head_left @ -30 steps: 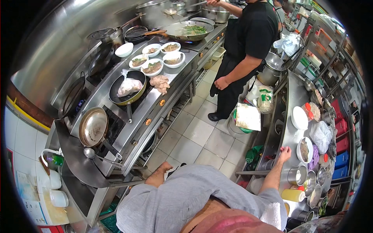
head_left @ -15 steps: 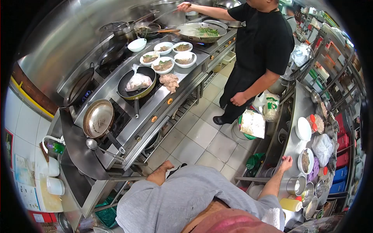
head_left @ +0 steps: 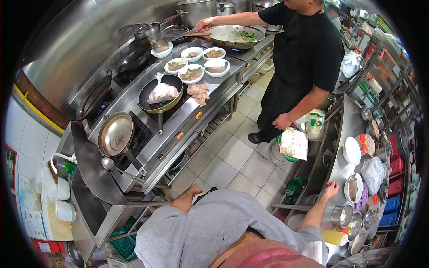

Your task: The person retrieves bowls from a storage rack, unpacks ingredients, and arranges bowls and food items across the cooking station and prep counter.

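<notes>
My left hand (head_left: 194, 190) hangs beside my body near the front of the stove; its fingers are small and partly hidden, with no object visible in it. At the right, my right hand (head_left: 330, 190) rests at the counter edge, fingers curled and apparently holding nothing. Just beyond it is a white bowl of food (head_left: 353, 187), with another white bowl (head_left: 351, 150) farther along. Steel pots, including one (head_left: 342, 215), and a yellow squeeze bottle (head_left: 335, 236) stand near my right forearm.
A co-worker in black (head_left: 304, 53) holds a ladle (head_left: 160, 44) over a white bowl. Several filled bowls (head_left: 191, 74), a pan with a bagged item (head_left: 161, 93) and an empty pan (head_left: 116, 134) occupy the stove. A lidded bucket (head_left: 292, 144) stands in the aisle.
The co-worker's hand has come down and the ladle now reaches the stacked white bowl behind the others. The view has shifted slightly; my hands stay in nearly the same places.
</notes>
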